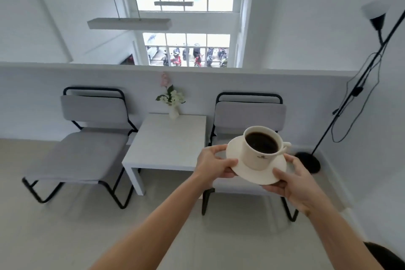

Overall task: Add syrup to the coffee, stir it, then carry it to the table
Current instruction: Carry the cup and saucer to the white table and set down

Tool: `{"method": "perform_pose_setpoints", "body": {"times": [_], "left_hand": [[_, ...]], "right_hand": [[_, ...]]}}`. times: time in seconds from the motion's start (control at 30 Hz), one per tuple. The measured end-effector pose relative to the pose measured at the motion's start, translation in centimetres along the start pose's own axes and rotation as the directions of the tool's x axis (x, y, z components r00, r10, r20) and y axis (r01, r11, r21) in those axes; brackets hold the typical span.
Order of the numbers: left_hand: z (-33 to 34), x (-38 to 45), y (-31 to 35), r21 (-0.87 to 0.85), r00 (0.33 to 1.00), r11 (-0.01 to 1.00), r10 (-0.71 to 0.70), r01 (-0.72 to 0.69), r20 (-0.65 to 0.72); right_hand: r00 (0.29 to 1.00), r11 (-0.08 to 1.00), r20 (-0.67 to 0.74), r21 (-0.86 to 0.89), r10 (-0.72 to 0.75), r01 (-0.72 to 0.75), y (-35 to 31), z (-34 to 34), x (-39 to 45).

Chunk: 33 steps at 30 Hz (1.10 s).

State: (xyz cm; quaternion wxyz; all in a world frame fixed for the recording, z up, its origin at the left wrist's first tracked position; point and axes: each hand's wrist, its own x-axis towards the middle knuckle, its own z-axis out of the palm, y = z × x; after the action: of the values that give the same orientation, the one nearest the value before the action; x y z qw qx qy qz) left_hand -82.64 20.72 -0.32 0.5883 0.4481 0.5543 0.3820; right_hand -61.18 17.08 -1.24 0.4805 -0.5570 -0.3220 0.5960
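Note:
A cream cup (262,150) full of dark coffee stands on a cream saucer (274,167), its handle pointing right. My left hand (213,163) grips the saucer's left rim and my right hand (293,181) grips its near right rim. Both arms are stretched forward, holding the saucer in the air just to the right of a small white square table (166,142), above the right chair's seat. No syrup or spoon is in view.
A white vase of flowers (173,103) stands at the table's back edge. Grey chairs with black frames flank the table, one left (87,133) and one right (249,112). A black floor lamp (350,94) with a dangling cord stands at right. A low white wall runs behind.

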Motion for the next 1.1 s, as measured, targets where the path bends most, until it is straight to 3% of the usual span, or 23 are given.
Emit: {"method": "perform_pose_setpoints", "body": {"times": [0.4, 0.63, 0.9, 1.1], "left_hand": [[-20.0, 8.1, -3.1, -0.119, 0.963, 0.993, -0.051, 0.019, -0.266], [-28.9, 16.6, -4.6, -0.178, 0.935, 0.984, -0.076, 0.014, -0.346], [-36.6, 26.6, -6.0, -0.157, 0.929, 0.987, -0.094, 0.039, -0.359], [-42.1, 35.1, -8.6, -0.151, 0.959, 0.984, -0.128, 0.092, -0.252]], "right_hand": [[0.966, 0.979, 0.234, -0.191, 0.113, -0.068, 2.8, 20.4, 13.7], [0.954, 0.974, 0.273, -0.217, 0.121, -0.062, 4.7, 29.1, 23.7], [0.969, 0.959, 0.206, -0.27, 0.14, -0.081, 7.2, 36.7, 34.0], [0.982, 0.96, 0.085, -0.24, 0.171, -0.147, 11.4, 41.2, 41.0]]}}
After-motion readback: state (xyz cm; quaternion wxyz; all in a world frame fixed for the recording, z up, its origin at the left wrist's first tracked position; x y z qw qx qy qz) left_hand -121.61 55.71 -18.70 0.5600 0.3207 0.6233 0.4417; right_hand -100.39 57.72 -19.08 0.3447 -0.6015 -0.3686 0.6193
